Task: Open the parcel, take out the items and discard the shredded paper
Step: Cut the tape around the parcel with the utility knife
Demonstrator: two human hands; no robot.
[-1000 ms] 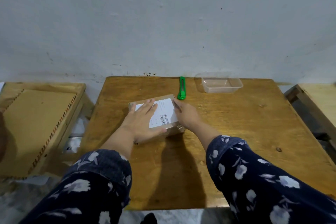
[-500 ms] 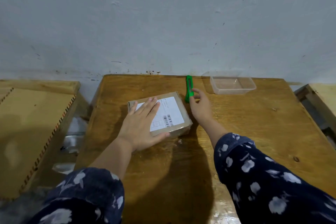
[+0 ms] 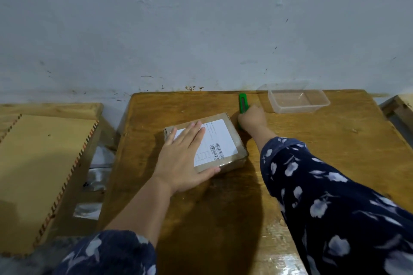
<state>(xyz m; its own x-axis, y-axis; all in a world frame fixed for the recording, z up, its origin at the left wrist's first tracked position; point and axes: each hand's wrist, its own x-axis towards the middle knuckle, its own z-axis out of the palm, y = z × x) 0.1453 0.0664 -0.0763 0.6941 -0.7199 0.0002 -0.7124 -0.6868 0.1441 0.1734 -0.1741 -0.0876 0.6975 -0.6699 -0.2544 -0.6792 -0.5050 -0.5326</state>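
A: On the worn wooden table (image 3: 312, 152), near its middle, sits the flat brown cardboard parcel with a white shipping label (image 3: 214, 140). It looks sealed to me, flaps down, nothing taken out.

B: Agreed. The left hand (image 3: 185, 163) lies flat across the parcel's top, fingers straight and spread over the label, pinning it down without gripping it.

A: And the right hand (image 3: 252, 118)?

B: Just beyond the parcel's far right corner, fingers curled over the lower end of the slim green plastic utility knife (image 3: 242, 102). The hand covers that part of the knife, so I can't say for certain whether it is gripped and lifted or merely touched where it lies on the table.

A: So the job has barely begun.

B: By my reading, yes. The cutter is only now being fetched. Slitting the tape, lifting out the items and binning the shredded paper are all left to do. No shredded paper shows anywhere.

A: The clear rectangular plastic container (image 3: 297, 100) at the far right edge?

B: Empty, near the knife, perhaps meant for the contents.
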